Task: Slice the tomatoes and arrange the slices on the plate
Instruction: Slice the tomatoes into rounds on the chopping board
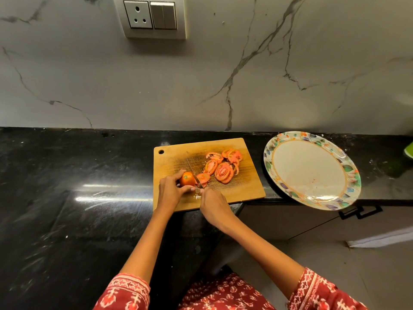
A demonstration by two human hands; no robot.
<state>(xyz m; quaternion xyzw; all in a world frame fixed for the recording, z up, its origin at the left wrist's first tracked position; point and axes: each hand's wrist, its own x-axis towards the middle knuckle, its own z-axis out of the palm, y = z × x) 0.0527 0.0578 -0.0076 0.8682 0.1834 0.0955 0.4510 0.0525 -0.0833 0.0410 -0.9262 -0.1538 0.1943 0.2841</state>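
A wooden cutting board [243, 189] lies on the black counter. My left hand [171, 190] grips the uncut end of a tomato [187, 179] near the board's left side. My right hand [213, 205] holds a knife [194, 174] whose blade stands against the tomato's cut face. Several tomato slices [222, 167] lie spread over the middle and far right of the board. To the right sits an oval plate [310, 170] with a floral rim; it holds no slices and part of it overhangs the counter edge.
The black counter [67, 198] stretches far to the left. A marble wall with a socket and switch panel [153, 16] rises behind. A green object [409, 149] shows at the right edge. A cabinet handle [359, 212] sits below the plate.
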